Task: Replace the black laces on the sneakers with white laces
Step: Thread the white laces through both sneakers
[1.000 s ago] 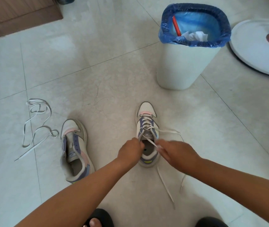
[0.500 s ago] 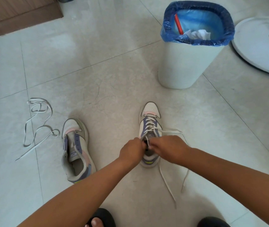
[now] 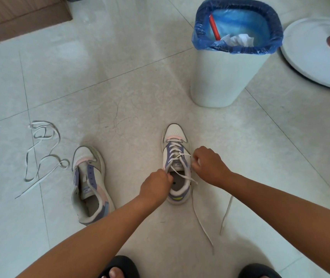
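Two hands pinched the white lace (image 3: 177, 157) across the right sneaker (image 3: 177, 163), left hand (image 3: 156, 187) at its collar and right hand (image 3: 208, 165) beside its eyelets, toe pointing away; the unlaced sneaker (image 3: 89, 185) and spare lace (image 3: 39, 153) lay leftward on the floor.

Your left hand (image 3: 156, 187) and right hand (image 3: 208, 165) each pinch the white lace (image 3: 177, 157) threaded through the right-side sneaker (image 3: 177, 163). The other sneaker (image 3: 89, 185) lies unlaced beside a loose white lace (image 3: 39, 153) on the tiled floor (image 3: 120, 97).

Home interior: tiled floor (image 3: 120, 77), lined waste bin (image 3: 226, 77), fan base (image 3: 316, 57).
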`<state>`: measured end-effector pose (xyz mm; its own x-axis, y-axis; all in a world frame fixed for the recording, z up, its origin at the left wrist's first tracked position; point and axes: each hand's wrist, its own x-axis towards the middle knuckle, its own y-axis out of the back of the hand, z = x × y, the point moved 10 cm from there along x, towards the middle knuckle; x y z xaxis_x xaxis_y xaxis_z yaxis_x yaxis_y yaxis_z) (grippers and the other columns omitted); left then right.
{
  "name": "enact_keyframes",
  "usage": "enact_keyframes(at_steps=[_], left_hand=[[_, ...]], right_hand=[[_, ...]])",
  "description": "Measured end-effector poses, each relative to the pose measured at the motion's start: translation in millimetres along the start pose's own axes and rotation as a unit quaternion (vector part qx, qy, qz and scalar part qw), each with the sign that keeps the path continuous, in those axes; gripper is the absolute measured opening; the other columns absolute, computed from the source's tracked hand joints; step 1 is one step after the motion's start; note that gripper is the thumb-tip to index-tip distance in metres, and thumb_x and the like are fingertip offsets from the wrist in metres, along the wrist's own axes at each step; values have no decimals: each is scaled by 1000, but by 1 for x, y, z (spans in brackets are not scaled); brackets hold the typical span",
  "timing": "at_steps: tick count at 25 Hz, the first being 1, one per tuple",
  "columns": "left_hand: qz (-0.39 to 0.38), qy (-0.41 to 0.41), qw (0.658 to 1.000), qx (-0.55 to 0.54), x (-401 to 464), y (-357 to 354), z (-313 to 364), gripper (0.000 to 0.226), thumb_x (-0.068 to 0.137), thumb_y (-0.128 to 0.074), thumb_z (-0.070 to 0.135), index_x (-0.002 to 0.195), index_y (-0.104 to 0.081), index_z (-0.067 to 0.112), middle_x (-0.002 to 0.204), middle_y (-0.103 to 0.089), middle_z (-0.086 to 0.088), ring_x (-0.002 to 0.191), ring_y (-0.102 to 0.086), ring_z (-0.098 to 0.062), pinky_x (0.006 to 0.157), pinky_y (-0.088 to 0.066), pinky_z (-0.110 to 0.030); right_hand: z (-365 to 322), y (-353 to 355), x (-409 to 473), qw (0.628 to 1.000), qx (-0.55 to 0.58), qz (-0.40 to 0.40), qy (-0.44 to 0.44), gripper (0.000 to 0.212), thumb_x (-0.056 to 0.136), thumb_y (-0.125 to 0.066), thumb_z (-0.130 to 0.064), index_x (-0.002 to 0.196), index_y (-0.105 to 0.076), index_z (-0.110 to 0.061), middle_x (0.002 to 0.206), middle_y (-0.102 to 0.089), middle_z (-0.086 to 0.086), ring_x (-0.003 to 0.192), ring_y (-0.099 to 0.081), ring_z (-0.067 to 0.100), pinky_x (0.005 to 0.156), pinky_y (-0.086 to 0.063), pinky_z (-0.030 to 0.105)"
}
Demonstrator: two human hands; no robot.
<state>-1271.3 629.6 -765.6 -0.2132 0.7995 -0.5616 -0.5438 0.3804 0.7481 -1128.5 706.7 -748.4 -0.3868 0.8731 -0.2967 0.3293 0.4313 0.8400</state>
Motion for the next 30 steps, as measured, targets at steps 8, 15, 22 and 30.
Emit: enact_keyframes(at_steps=[8, 15, 22, 30], left_hand=[[16, 36, 999, -37, -2, 10, -29, 25, 97, -35, 25, 83, -48, 7, 90, -58, -14, 74, -49, -26, 64, -35, -29], [28, 41, 998, -36, 0, 15, -45, 28, 97, -36, 26, 77, -48, 11, 78, -51, -7, 70, -48, -25, 61, -33, -29], [17, 51, 998, -28, -3, 16, -43, 28, 97, -35, 28, 80, -48, 10, 90, -60, -14, 74, -49, -25, 64, -35, -29], [139, -29, 990, -10, -16, 64, -20, 28, 95, -42, 40, 113, -43, 18, 97, -50, 3, 85, -57, -22, 65, -39, -31]], right_hand=[[86, 28, -17, 996, -33, -19, -78, 21, 100, -35, -22, 109, -51, -11, 95, -68, 9, 87, -62, 32, 74, -47, 37], [184, 67, -42, 971, 35, 82, -220, 24, 95, -39, -9, 96, -62, -3, 92, -67, 12, 88, -59, 33, 73, -41, 34], [241, 90, -55, 952, -27, 89, -292, 27, 95, -45, -2, 111, -65, 6, 112, -59, 29, 106, -53, 43, 89, -41, 42], [271, 59, -102, 729, 376, 197, -537, 24, 88, -59, -4, 66, -50, -1, 41, -54, 10, 29, -52, 13, 29, -39, 15]])
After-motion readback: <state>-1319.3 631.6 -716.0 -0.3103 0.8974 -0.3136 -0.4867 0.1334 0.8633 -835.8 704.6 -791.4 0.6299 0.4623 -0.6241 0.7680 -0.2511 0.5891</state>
